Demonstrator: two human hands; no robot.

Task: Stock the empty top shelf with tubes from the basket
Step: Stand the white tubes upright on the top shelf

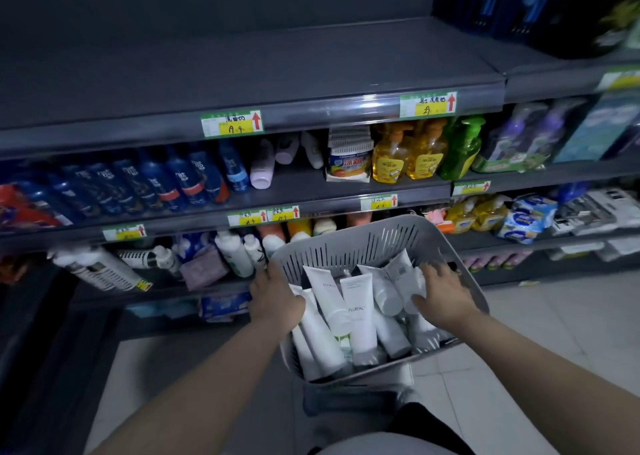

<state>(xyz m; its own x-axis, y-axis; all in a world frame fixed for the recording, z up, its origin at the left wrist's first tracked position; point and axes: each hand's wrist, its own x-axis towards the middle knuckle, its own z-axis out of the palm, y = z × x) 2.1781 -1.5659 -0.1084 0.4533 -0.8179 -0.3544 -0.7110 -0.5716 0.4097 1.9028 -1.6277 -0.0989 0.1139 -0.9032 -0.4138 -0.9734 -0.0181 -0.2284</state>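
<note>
- Down in front of the shelving, the grey basket (346,243) tips toward the camera, packed with white tubes (360,316) in a loose heap. Most lie with the flat crimped end toward the far wall and the cap toward the near one.
- The left hand (275,297) has the basket's left rim, fingers curled over the edge and thumb on the inside, touching a tube. That looks like the steadying hand.
- The right hand (448,299) is over the right side of the pile, fingers spread and lying on top of the tubes. It has nothing pinched or wrapped that I can see.
- The top shelf (242,74) is up above and well clear of the basket, dark and bare, with price tags (231,124) on its front lip.
- The shelves beneath it are full, with blue bottles (173,181) to the left and yellow pump bottles (408,157) to the right.
- These tubes look light, and I'd judge them soft in the body, so a hard squeeze will dent them.
- The smooth plastic probably slides easily, one tube against another.
- The best hold is likely round the lower body, near the cap, where a tube is stiffest. The thin crimped end gives little to hold.
- Watch the heap. Lifting a tube from underneath could drag its neighbours along, so a top one on the right looks the easiest pick.
</note>
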